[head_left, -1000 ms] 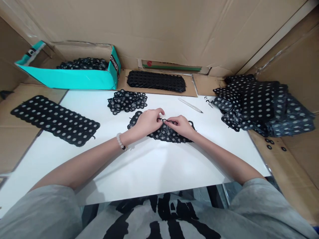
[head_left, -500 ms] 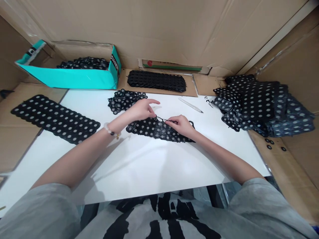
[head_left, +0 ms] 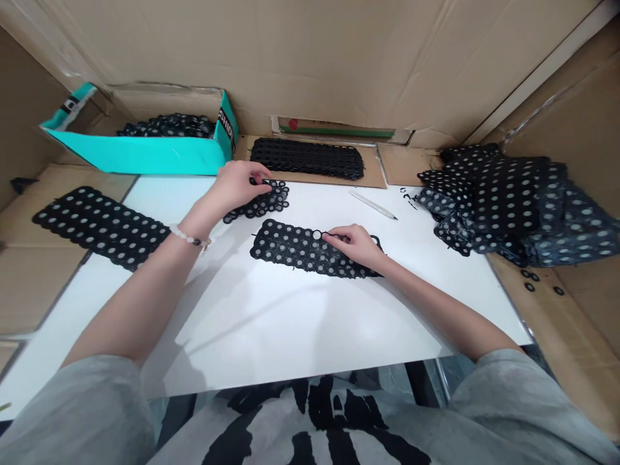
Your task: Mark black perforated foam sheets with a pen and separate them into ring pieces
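A black patterned strip (head_left: 295, 248) with rows of pale round centres lies mid-table. My right hand (head_left: 358, 244) pinches its upper edge near the right end. A single ring with a white-looking centre sits at that edge, beside the fingertips. Farther back is a small pile of black rings (head_left: 272, 201), touched by my left hand (head_left: 238, 186). The fingers of that hand are curled and drawn together at the pile's top. Whatever lies between them is too small to make out. A beaded bracelet (head_left: 184, 237) circles the left wrist.
Another dotted strip (head_left: 104, 226) lies at left, partly under my forearm. A turquoise box (head_left: 159, 155) holds more black ring pieces. Behind are a folded black openwork piece (head_left: 307, 158) and a white pen (head_left: 372, 205). Dotted fabric (head_left: 513, 200) is heaped at right, near several loose rings (head_left: 530, 278).
My left hand has left the strip's upper edge and moved back and left to the ring pile, its fingers closing there. My right hand stays on the strip.
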### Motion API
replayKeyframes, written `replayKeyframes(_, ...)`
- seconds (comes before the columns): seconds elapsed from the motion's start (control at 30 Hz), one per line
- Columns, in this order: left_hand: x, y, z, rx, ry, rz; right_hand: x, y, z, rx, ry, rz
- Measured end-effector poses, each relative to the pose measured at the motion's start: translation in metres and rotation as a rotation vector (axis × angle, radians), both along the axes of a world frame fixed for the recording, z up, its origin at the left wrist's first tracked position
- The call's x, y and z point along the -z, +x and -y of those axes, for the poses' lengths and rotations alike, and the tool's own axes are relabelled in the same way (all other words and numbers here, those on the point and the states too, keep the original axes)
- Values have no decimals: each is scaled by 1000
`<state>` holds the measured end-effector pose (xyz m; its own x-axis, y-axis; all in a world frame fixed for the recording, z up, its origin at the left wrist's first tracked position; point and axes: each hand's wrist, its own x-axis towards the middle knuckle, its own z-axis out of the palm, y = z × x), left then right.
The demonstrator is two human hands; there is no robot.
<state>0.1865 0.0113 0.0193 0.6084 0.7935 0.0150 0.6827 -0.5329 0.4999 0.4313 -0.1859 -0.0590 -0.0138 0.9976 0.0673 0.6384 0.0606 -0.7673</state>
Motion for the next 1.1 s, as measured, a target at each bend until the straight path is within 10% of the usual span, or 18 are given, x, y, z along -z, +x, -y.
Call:
replayKeyframes(0.23, 16, 38, 61, 550, -247, -115, 4, 5, -2, -92, 31, -181)
replayKeyframes(0.47, 35, 42, 60, 499, -201, -88, 5, 3, -2, -83, 32, -106)
replayKeyframes(0.93, 3, 31, 46, 232, -236, -213, 6, 3, -3, -66, 29, -21)
replayKeyframes(1.1, -16, 1, 12, -150, 123, -270, 5, 5, -2, -155, 87, 24)
